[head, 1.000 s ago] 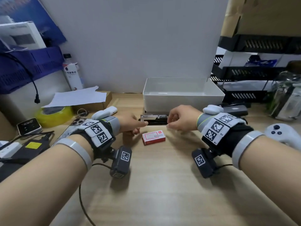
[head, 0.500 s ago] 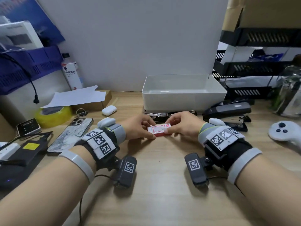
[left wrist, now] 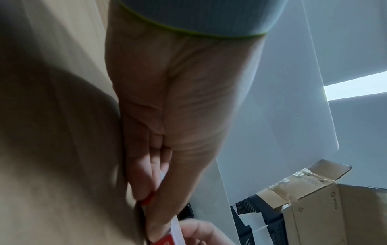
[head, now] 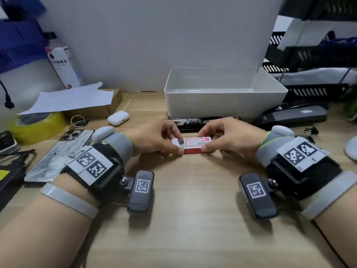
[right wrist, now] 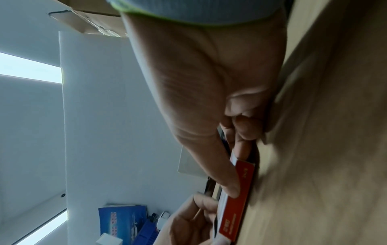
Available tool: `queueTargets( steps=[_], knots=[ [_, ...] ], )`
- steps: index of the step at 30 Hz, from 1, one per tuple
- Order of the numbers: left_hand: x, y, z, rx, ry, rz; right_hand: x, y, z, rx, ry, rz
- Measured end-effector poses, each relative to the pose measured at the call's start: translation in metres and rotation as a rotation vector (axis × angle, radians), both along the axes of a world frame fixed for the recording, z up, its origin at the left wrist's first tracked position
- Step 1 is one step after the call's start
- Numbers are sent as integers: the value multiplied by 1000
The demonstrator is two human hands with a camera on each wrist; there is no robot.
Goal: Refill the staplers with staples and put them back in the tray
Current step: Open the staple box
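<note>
A small red and white staple box sits on the wooden desk between both hands. My right hand pinches its outer sleeve with thumb and fingers. My left hand pinches the white inner drawer, which sticks out a little on the left with metal staples showing. Just behind the box lies an opened black stapler with its metal rail exposed. A second dark stapler lies to the right. The white tray stands behind them and holds nothing I can see.
A phone, white earbud case, yellow tape roll and a cardboard box under paper crowd the left. Black stacked paper trays stand at the right, and a white controller lies by the right edge.
Both hands left the opened stapler, came to the staple box and took hold of it. The inner drawer now sticks out on the left side.
</note>
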State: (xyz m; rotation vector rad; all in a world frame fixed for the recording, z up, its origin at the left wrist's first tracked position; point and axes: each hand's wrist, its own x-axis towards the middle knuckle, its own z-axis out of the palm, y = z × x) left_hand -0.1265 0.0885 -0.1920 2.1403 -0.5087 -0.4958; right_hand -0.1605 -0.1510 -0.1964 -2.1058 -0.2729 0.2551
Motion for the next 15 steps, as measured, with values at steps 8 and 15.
queueTargets(
  steps=[8, 15],
  knots=[
    [1, 2, 2, 41, -43, -62, 2, -13, 9, -141, -12, 67],
    [0, 5, 2, 38, -45, -78, -5, -14, 14, -141, -1, 91]
  ],
)
